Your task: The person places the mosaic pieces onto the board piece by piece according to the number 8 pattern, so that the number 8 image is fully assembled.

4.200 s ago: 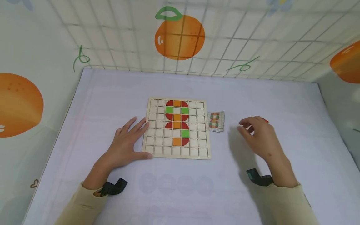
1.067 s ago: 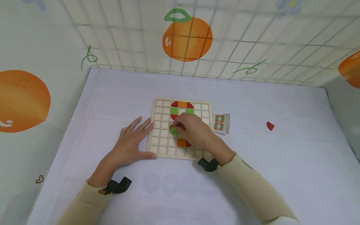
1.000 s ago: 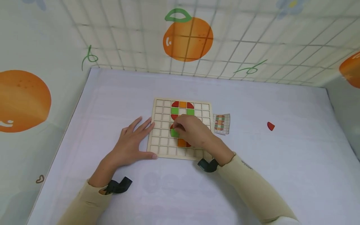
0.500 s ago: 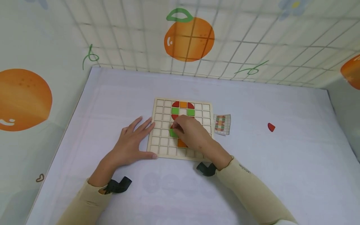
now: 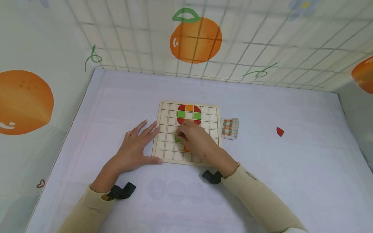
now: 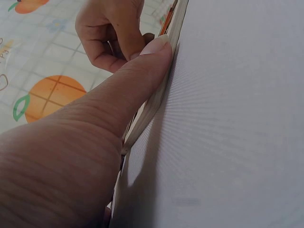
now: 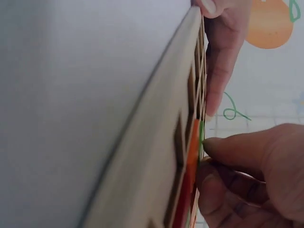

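A light wooden grid board (image 5: 164, 137) lies on the table, with red rounded tiles (image 5: 197, 109), green square tiles (image 5: 181, 114) and orange square tiles (image 5: 189, 108) set in some cells. My left hand (image 5: 128, 152) rests at the board's left side, fingers spread, thumb on the near left corner. Over the middle of the board, my right hand (image 5: 196, 139) pinches a green square tile (image 5: 177, 138) with curled fingers. In the right wrist view the thumb and fingertips meet right at that green tile (image 7: 201, 135). This hand hides several tiles behind it.
A small printed pattern card (image 5: 230, 128) lies against the board's right side. Farther right is one loose red quarter-round tile (image 5: 280, 131) on the white table (image 5: 256, 106). A wall sheet with printed oranges (image 5: 196, 40) rises behind.
From the table at right, my right hand has come over the board with the green tile, lately shifting it slightly left and nearer. The red tile at right came into view. My left hand stays put.
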Motion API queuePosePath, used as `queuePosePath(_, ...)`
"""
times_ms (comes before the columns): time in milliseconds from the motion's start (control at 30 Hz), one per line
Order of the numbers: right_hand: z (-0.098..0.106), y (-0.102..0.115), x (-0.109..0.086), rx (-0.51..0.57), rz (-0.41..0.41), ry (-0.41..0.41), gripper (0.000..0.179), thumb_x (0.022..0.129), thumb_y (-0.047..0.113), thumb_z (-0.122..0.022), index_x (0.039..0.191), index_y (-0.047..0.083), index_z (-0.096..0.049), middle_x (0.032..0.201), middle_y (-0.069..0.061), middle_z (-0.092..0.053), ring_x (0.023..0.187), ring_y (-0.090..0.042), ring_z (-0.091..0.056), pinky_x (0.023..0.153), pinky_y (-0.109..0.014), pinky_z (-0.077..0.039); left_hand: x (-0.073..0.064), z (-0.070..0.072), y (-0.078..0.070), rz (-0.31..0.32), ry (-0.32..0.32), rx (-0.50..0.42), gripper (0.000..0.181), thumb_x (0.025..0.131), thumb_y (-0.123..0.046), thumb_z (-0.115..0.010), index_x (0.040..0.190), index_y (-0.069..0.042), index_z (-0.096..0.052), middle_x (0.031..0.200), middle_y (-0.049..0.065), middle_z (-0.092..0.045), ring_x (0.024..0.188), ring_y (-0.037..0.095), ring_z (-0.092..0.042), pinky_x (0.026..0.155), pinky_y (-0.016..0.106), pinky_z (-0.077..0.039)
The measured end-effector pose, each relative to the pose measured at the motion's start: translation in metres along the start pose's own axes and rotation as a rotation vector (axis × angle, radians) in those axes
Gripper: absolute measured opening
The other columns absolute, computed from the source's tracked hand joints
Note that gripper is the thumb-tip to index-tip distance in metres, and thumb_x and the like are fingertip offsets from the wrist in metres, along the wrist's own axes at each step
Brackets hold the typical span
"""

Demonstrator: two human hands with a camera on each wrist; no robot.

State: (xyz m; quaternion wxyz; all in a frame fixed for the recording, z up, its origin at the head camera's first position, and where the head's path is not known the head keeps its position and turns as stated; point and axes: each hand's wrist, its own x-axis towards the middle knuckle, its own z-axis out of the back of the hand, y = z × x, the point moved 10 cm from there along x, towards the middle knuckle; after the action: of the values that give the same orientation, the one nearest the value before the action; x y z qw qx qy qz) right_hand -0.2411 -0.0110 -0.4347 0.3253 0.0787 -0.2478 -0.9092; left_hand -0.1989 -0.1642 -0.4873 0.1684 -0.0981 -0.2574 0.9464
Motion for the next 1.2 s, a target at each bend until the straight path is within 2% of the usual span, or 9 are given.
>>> queuePosePath(133, 0.008, -0.005, -0.007, 0.012, -0.022, -0.012, 0.003, 0.097, 0.007, -0.075, 0.099, 0.008, -0.072, 0.097, 0.001, -0.062, 0.087, -0.015, -0.057, 0.078, -0.028, -0.053, 0.001, -0.002, 0.000, 0.009, 0.004, -0.005, 0.115, 0.077, -0.063, -0.086, 0.168, -0.023, -0.027, 0.174, -0.009, -0.014, 0.160, 0.025, 0.001, 0.114, 0.054, -0.022)
queuePosePath(267, 0.038, -0.027, -0.025, 0.048, -0.074, -0.101, 0.006, 0.096, 0.004, -0.075, 0.100, 0.006, -0.072, 0.098, -0.002, -0.065, 0.089, -0.019, -0.061, 0.079, -0.033, -0.055, 0.003, -0.003, -0.002, 0.012, 0.004, -0.002, 0.115, 0.077, -0.061, -0.088, 0.167, -0.022, -0.028, 0.174, -0.007, -0.015, 0.160, 0.027, 0.000, 0.114, 0.055, -0.023)
queuePosePath(400, 0.082, -0.066, -0.053, 0.046, -0.168, -0.234, 0.005, 0.098, 0.001, -0.071, 0.102, 0.002, -0.072, 0.097, -0.008, -0.067, 0.087, -0.023, -0.062, 0.076, -0.040, -0.054, 0.003, -0.003, -0.003, 0.018, 0.005, -0.003, 0.116, 0.076, -0.060, -0.089, 0.167, -0.022, -0.028, 0.174, -0.007, -0.015, 0.160, 0.027, 0.001, 0.114, 0.055, -0.023)
queuePosePath(567, 0.134, -0.125, -0.099, -0.054, -0.281, -0.339, 0.014, 0.102, 0.002, -0.063, 0.109, -0.005, -0.072, 0.102, -0.019, -0.068, 0.089, -0.033, -0.064, 0.073, -0.047, -0.051, 0.003, -0.002, -0.004, 0.020, 0.009, -0.011, 0.116, 0.076, -0.059, -0.089, 0.167, -0.021, -0.028, 0.174, -0.007, -0.015, 0.160, 0.027, 0.001, 0.113, 0.054, -0.023)
queuePosePath(667, 0.155, -0.163, -0.126, -0.102, -0.385, -0.314, 0.022, 0.105, 0.006, -0.057, 0.117, -0.006, -0.071, 0.110, -0.025, -0.067, 0.095, -0.040, -0.064, 0.072, -0.049, -0.050, 0.003, -0.002, -0.003, 0.016, 0.001, -0.010, 0.116, 0.076, -0.059, -0.089, 0.167, -0.021, -0.029, 0.174, -0.007, -0.015, 0.160, 0.027, 0.001, 0.114, 0.054, -0.022)
queuePosePath(733, 0.162, -0.188, -0.141, -0.113, -0.474, -0.266, 0.028, 0.107, 0.010, -0.053, 0.123, -0.006, -0.069, 0.114, -0.027, -0.064, 0.096, -0.043, -0.063, 0.072, -0.052, -0.049, 0.002, -0.003, -0.001, 0.018, -0.005, -0.011, 0.116, 0.075, -0.059, -0.089, 0.167, -0.021, -0.029, 0.174, -0.007, -0.015, 0.160, 0.027, 0.001, 0.114, 0.055, -0.022)
queuePosePath(900, 0.163, -0.241, -0.173, -0.129, -0.673, -0.096, 0.046, 0.106, 0.023, -0.054, 0.134, -0.013, -0.056, 0.123, -0.036, -0.057, 0.107, -0.053, -0.056, 0.083, -0.066, -0.048, 0.000, -0.003, 0.001, 0.030, -0.008, -0.017, 0.116, 0.075, -0.058, -0.090, 0.167, -0.022, -0.029, 0.174, -0.008, -0.015, 0.160, 0.027, 0.001, 0.113, 0.055, -0.022)
queuePosePath(1000, 0.157, -0.260, -0.184, -0.130, -0.726, -0.032, 0.050, 0.104, 0.023, -0.059, 0.132, -0.017, -0.052, 0.123, -0.040, -0.055, 0.110, -0.056, -0.050, 0.088, -0.069, -0.044, -0.001, -0.003, 0.000, 0.029, -0.007, -0.027, 0.116, 0.075, -0.058, -0.091, 0.167, -0.022, -0.029, 0.174, -0.008, -0.015, 0.160, 0.026, 0.001, 0.113, 0.054, -0.021)
queuePosePath(1200, 0.150, -0.276, -0.191, -0.080, -0.790, -0.049, 0.042, 0.102, 0.022, -0.064, 0.120, -0.015, -0.059, 0.114, -0.035, -0.061, 0.103, -0.050, -0.054, 0.083, -0.062, -0.048, 0.000, -0.002, -0.001, 0.023, -0.010, -0.022, 0.116, 0.075, -0.058, -0.090, 0.167, -0.022, -0.029, 0.174, -0.008, -0.014, 0.160, 0.026, 0.002, 0.114, 0.055, -0.021)
